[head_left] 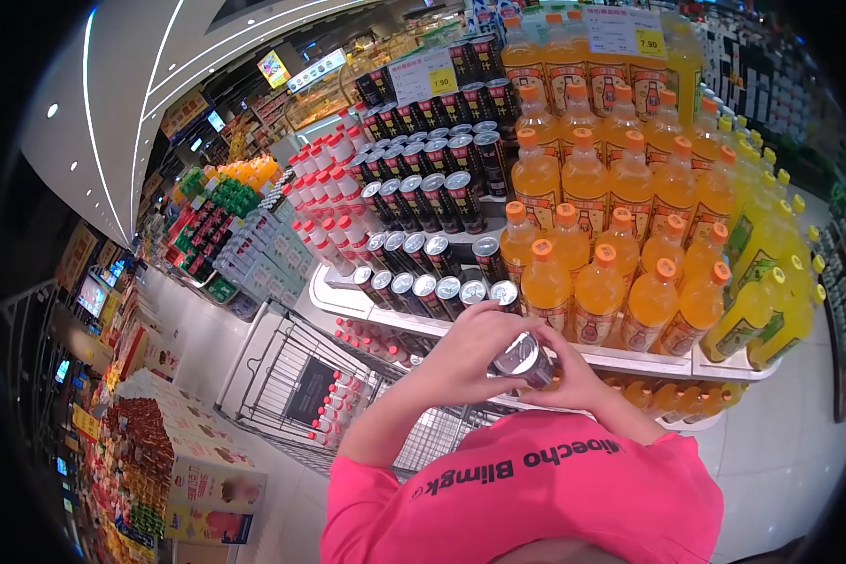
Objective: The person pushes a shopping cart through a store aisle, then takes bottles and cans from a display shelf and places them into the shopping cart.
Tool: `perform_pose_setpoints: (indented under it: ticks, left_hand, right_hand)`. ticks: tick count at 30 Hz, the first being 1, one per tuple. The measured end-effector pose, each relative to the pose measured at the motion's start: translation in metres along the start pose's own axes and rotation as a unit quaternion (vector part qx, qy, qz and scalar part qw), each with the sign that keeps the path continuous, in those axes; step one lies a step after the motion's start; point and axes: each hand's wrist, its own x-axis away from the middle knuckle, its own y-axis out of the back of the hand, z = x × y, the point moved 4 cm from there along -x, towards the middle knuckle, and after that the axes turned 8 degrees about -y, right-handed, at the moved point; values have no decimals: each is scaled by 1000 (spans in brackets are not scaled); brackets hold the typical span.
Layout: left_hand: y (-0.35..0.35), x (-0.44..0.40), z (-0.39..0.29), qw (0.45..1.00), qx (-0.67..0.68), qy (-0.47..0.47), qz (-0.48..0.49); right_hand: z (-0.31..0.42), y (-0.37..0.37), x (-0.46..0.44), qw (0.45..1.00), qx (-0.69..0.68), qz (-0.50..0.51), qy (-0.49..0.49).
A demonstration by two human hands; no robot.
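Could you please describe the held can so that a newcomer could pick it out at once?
Find the bright pink shirt at the bottom, then look just above it to the left hand and right hand. Between them is a dark can with a shiny end facing the camera; unlike the black cans in rows on the display beyond, it alone is held.

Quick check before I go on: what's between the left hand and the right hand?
A can with a shiny end lies between the left hand and the right hand, both touching it; the head view shows this.
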Motion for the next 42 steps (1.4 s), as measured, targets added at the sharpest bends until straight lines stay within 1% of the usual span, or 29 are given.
perform_pose_setpoints:
  ticks: [1, 3, 5, 7, 10, 11, 12, 13, 16, 18, 19, 23, 24, 26, 27, 28, 30, 33, 36, 37, 40, 41, 42]
  left_hand:
    - [-5, -1, -3, 1000, 6, 8, 21]
    - [-16, -1, -5, 999, 10, -6, 30]
    - [-20, -2, -4, 999, 8, -25, 44]
    - [-23, -2, -1, 999, 16, -17, 38]
    - [-29, 0, 9, 999, 29, 2, 42]
    - [-31, 1, 15, 998, 45, 11, 39]
    - [-32, 1, 19, 997, 61, 22, 35]
    - [-31, 3, 27, 995, 71, 59, 48]
    - [-35, 18, 70, 996, 20, 88, -14]
    - [-33, 26, 92, 986, 22, 150, -65]
    - [-30, 26, 99, 986, -11, 154, -70]
    - [-29, 30, 138, 966, -43, 219, -133]
    - [-29, 28, 146, 960, -51, 241, -132]
    - [-32, 27, 172, 955, -85, 246, -141]
    - [-33, 24, 186, 952, -89, 264, -129]
    - [-33, 18, 193, 949, -113, 261, -134]
    - [-37, 10, 206, 941, -151, 288, -92]
    - [-45, 0, 226, 935, -106, 334, -51]
    - [-45, -10, 225, 926, -61, 373, -21]
    - [-48, -11, 228, 927, -64, 368, -34]
    - [-51, -9, 235, 918, -36, 392, -56]
    - [-50, -9, 233, 922, -66, 372, -81]
    - [-51, -8, 234, 920, -57, 377, -90]
  right_hand:
    - [-8, -2, 3, 1000, 12, 15, -13]
    - [-29, -7, 5, 998, 35, 46, -36]
    - [-25, -6, 6, 999, 27, 29, -32]
    - [-28, -6, 8, 1000, 8, 1, -27]
    - [-35, -4, 12, 999, 3, 1, -41]
    - [-37, -2, 13, 999, -20, -20, -34]
    - [-43, 1, 18, 998, -3, -22, -61]
    - [-42, 4, 20, 997, -15, -23, -72]
    - [-45, 14, 29, 993, -47, -40, -100]
    - [-49, 21, 34, 991, -25, -31, -130]
    - [-51, 24, 36, 990, -33, -33, -135]
    - [-56, 32, 45, 988, -46, -61, -138]
    - [-56, 34, 46, 988, -45, -73, -132]
    - [-66, 38, 51, 983, -61, -71, -156]
    - [-70, 41, 53, 983, -60, -70, -156]
    - [-74, 43, 56, 983, -59, -69, -158]
    - [-77, 47, 61, 982, -66, -90, -151]
    - [-66, 52, 66, 977, -71, -127, -159]
    - [-62, 59, 74, 974, -44, -158, -156]
    - [-63, 61, 78, 974, -30, -166, -151]
    - [-60, 65, 84, 969, -22, -185, -159]
    - [-66, 66, 86, 967, -19, -197, -158]
    - [-69, 67, 88, 966, -16, -204, -158]
